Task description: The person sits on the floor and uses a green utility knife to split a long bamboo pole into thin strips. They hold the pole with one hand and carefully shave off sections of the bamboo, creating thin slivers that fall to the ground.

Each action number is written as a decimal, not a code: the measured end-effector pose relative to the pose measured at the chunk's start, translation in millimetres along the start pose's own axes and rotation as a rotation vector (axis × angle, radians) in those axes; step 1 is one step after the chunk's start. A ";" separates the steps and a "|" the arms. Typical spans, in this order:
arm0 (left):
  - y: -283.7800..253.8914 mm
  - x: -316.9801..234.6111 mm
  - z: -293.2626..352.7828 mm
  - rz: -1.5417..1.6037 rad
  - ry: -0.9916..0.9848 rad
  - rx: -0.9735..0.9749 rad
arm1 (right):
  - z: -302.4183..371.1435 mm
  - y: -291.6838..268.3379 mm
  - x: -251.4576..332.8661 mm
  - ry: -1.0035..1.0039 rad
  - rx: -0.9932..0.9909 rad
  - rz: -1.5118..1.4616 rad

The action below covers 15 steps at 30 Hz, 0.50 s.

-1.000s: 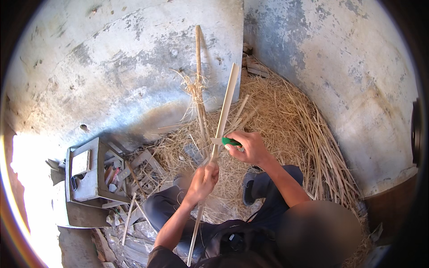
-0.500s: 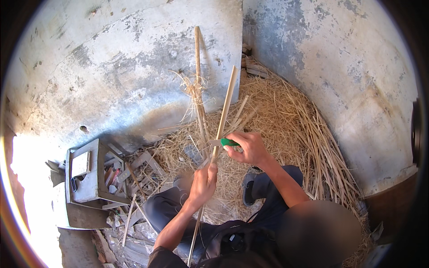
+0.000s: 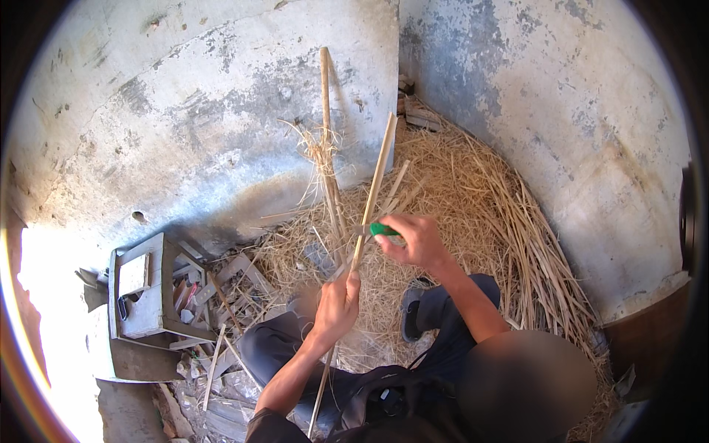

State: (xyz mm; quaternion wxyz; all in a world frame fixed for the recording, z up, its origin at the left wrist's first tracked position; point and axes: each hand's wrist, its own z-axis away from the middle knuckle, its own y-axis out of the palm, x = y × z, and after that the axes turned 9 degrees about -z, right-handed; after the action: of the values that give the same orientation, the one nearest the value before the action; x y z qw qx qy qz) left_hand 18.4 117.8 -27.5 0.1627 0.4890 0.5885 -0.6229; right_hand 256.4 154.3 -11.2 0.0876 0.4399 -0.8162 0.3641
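Left hand point(image 3: 337, 304), angled inward, clenches a pale strip point(image 3: 377, 174); right hand point(image 3: 415, 239), higher, pinches a green-handled knife point(image 3: 379, 229).

We get strong daylight point(image 3: 66, 317) from the left, burnt out to white beside the wooden box point(image 3: 151, 314), while the upright pole point(image 3: 325, 88) throws a thin shadow point(image 3: 335, 76) on the pale wall point(image 3: 221, 111). We see edges bend toward a black rim point(image 3: 694, 37), rainbow flare point(image 3: 29, 391) at lower left, and a blurred rounded patch point(image 3: 528, 387) at lower right.

Pale strip point(image 3: 378, 166) slants up; grn-hndl knife point(image 3: 382, 229) x-wise at it.
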 end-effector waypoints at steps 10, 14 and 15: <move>0.9 -4.8 4.9 -0.025 -0.015 0.044 | -8.3 -18.7 -24.9 0.110 -0.077 0.037; 5.9 -9.4 7.9 -0.031 -0.075 0.090 | -12.7 -35.3 -43.9 0.066 -0.157 0.150; 7.9 -11.0 7.4 -0.037 -0.074 0.107 | -9.2 -38.9 -60.6 0.094 -0.159 0.174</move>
State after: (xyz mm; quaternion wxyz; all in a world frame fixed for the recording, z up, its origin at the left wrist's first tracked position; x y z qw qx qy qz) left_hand 26.7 105.0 -24.5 0.1462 0.4626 0.5572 -0.6739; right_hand 321.4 186.6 -12.6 0.1284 0.3415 -0.8726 0.3249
